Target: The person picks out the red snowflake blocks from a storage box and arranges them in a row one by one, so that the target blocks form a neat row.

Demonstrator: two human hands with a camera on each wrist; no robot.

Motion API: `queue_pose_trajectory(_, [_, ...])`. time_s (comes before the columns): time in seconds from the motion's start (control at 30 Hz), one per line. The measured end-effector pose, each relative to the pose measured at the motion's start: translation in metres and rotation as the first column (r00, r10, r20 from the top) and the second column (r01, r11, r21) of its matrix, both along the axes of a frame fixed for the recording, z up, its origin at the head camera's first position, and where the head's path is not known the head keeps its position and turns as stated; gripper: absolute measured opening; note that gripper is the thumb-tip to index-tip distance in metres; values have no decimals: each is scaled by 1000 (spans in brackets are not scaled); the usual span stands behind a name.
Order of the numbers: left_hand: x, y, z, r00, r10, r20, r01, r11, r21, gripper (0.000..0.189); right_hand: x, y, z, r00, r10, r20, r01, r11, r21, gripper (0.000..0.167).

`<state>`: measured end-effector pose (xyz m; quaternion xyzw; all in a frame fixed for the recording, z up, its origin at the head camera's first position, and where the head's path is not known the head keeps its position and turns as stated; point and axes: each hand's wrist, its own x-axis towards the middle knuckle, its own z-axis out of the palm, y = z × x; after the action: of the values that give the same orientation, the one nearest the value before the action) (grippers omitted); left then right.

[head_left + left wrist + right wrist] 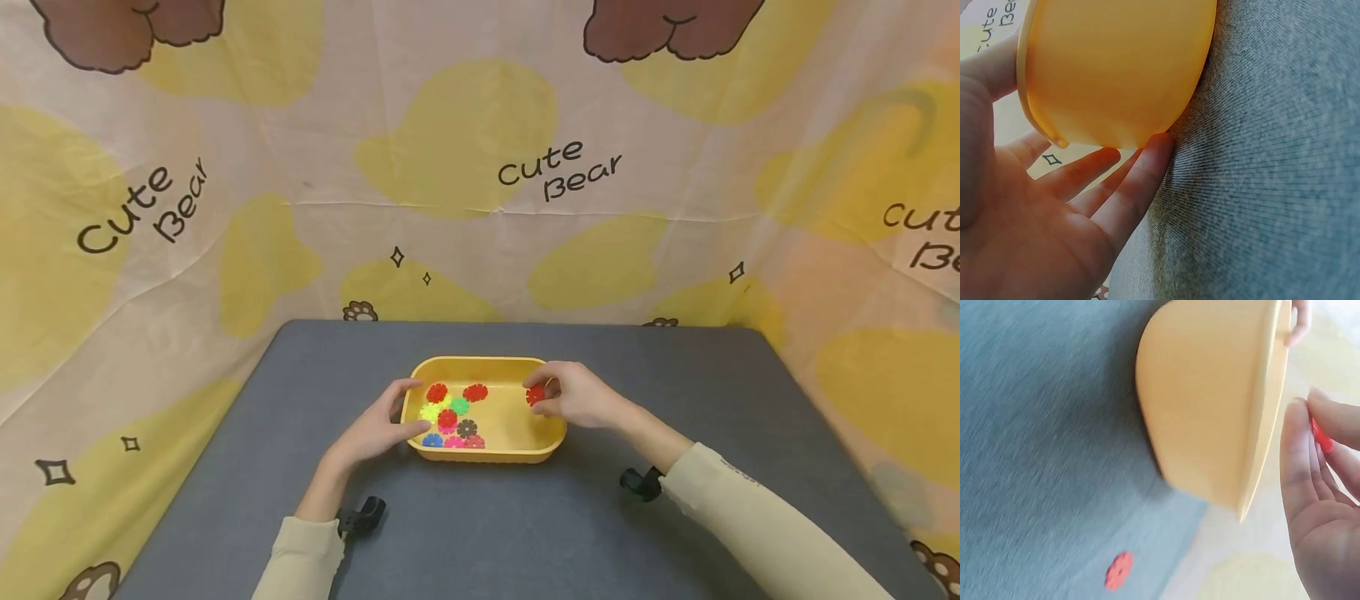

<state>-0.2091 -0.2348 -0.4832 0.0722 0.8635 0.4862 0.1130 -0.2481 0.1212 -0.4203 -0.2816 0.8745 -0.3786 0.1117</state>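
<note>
Looking in from my remote station, I find the yellow tray [487,457] just below the centre of the head view, standing on the grey-blue table [510,533]. I have the left hand [375,425] holding the tray's left end: the thumb reaches over the rim, and the left wrist view shows fingertips against the outside wall. I have the right hand [583,397] pinching a red toothed disc [534,395] between thumb and fingers, at the right end of the tray in the head view. In the right wrist view that disc is a small patch of red at the right of the frame, and the hand is apart from the tray.

Inside the left half of the tray I see more discs: two red ones [475,392] towards the far wall, a green one [460,406], yellow ones [430,412], a dark one [467,428] and a blue one [432,441] at the lower left. They overlap, so I cannot count them reliably from here. One loose red disc [1119,570] lies on the table at the lower left of the right wrist view. Behind everything, a printed cloth [315,179] fills the top of the head view, lettered "Cute Bear".
</note>
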Motion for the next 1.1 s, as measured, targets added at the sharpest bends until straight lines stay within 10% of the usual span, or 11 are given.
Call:
queue_pose_trajectory(0.5, [-1,-1,-1,1000,2,-6,-2,1000,-1,77,-21,67,-8,985,-171,10,171,984,-52,35])
queue_pose_trajectory(1.1, [-4,-1,-4,1000,3,-2,-3,1000,0,77,-41,105,-62,956,-291,-31,292,955,45,34])
